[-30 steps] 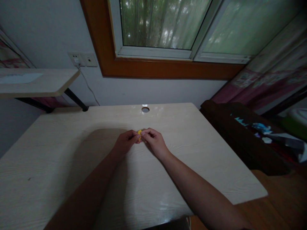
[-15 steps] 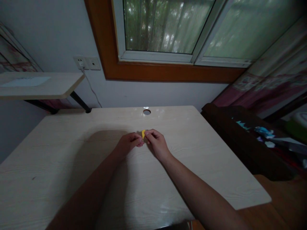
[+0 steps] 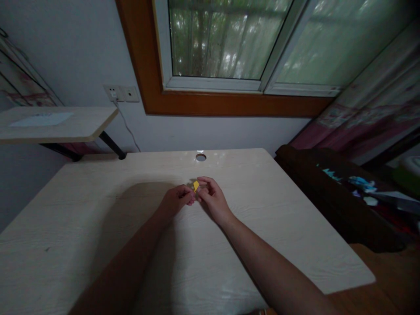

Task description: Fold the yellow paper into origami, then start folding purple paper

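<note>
Both my hands meet over the middle of a pale wooden table [image 3: 98, 210]. A small yellow piece [image 3: 196, 185], perhaps folded paper, stands between their fingertips. My left hand [image 3: 177, 200] is closed, its fingertips pinching the piece's lower left side. My right hand [image 3: 211, 197] is closed too, thumb and fingers pinching the piece from the right. Most of the piece is hidden by the fingers.
A round cable hole [image 3: 201, 157] sits near the table's far edge. A second desk top [image 3: 55, 124] juts in at the left, below a wall socket [image 3: 121, 93] with a cord. A dark bed frame [image 3: 331, 192] with bedding lies close on the right. A window is above.
My hands stay pinched on the yellow piece and have turned it from lying low to more upright. The view has tilted slightly, shifting everything down and right.
</note>
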A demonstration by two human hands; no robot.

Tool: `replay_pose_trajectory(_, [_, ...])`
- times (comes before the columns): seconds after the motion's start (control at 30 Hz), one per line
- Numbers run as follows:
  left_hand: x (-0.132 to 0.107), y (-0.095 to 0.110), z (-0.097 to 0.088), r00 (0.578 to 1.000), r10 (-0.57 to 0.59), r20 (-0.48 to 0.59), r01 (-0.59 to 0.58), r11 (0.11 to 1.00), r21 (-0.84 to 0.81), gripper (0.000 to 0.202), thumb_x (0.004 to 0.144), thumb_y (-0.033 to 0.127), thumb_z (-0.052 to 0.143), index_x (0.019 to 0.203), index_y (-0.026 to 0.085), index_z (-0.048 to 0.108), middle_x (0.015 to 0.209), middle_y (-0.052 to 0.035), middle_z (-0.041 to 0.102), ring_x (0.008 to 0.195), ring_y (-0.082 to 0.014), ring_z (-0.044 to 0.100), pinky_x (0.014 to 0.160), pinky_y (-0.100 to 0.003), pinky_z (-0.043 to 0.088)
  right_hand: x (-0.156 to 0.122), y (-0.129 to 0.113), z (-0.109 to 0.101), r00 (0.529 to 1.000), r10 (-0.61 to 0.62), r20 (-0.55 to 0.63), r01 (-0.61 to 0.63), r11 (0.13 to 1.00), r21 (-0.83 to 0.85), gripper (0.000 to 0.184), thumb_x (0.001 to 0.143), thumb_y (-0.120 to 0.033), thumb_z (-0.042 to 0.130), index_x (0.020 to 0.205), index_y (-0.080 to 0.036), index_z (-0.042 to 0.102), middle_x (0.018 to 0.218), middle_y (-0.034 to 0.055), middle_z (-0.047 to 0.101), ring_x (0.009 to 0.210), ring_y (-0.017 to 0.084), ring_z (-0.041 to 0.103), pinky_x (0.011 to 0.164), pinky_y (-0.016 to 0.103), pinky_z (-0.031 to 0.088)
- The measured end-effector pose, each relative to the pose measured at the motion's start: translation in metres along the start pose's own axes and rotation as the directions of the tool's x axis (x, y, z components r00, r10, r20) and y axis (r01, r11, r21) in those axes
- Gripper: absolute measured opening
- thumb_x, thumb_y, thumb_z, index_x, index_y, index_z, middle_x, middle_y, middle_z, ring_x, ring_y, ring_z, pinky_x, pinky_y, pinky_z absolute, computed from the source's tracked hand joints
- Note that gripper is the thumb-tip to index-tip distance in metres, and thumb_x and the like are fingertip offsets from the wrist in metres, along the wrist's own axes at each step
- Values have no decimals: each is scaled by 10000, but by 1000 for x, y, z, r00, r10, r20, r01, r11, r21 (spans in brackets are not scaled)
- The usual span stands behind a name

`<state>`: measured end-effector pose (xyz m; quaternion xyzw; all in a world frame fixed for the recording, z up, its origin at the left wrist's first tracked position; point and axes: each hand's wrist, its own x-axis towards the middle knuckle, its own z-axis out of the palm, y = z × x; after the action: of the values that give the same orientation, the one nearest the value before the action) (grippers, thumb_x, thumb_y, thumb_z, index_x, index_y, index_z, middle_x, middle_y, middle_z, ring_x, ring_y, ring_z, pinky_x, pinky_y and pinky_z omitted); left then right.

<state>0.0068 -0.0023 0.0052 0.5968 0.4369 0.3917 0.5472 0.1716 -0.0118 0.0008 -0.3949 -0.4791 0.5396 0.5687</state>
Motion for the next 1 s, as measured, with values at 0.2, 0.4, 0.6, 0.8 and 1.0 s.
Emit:
replay_pose_trajectory(0.2, [-1, -1, 3, 999, 4, 32, -6, 998, 61, 146, 777, 306, 633, 757, 162, 649, 685, -12, 679, 647, -134, 645, 653, -259, 522, 1, 0, -1, 998, 0, -55, -4, 997, -76, 279, 789, -396, 707, 993, -207, 682, 750, -6, 617, 564, 105, 503, 539, 242, 412])
replay_pose_trajectory(0.4, [-3, 4, 3, 1000, -4, 19, 3, 998, 66, 176, 780, 334, 633, 768, 159, 644, 698, -26, 694, 652, -146, 659, 646, -269, 530, 3, 1, -1, 996, -9, -89, 3, 998, -70, 271, 791, -418, 706, 943, -196, 672, 694, -8, 628, 585, 128, 548, 567, 260, 439])
replay_pose_trajectory(0.6, [-4, 4, 4, 998, 70, -3, -70, 997, 27, 177, 813, 335, 638, 860, 165, 622, 753, -19, 688, 658, -136, 660, 650, -267, 534, 5, 1, -1, 993, -34, -113, 24, 996, -87, 249, 801, -416, 685, 896, -185, 689, 736, 14, 649, 630, 135, 564, 611, 272, 461])
replay_pose_trajectory(0.8, [-1, -5, 5, 976, 215, -32, -212, 974, 83, 188, 798, 262, 669, 954, 173, 614, 842, -28, 641, 654, -124, 645, 627, -270, 543, 5, 4, -3, 993, -32, -110, 22, 995, -98, 262, 794, -425, 691, 907, -189, 691, 730, 10, 637, 624, 137, 562, 603, 271, 463])
replay_pose_trajectory(1.0, [-1, 0, 5, 941, 335, -51, -322, 931, 175, 134, 807, 220, 644, 934, 180, 666, 890, -22, 570, 637, -85, 594, 593, -228, 526, 2, 6, -3, 993, -77, -89, 60, 983, -174, 217, 821, -401, 675, 909, -206, 712, 782, 23, 652, 669, 145, 584, 636, 273, 477])
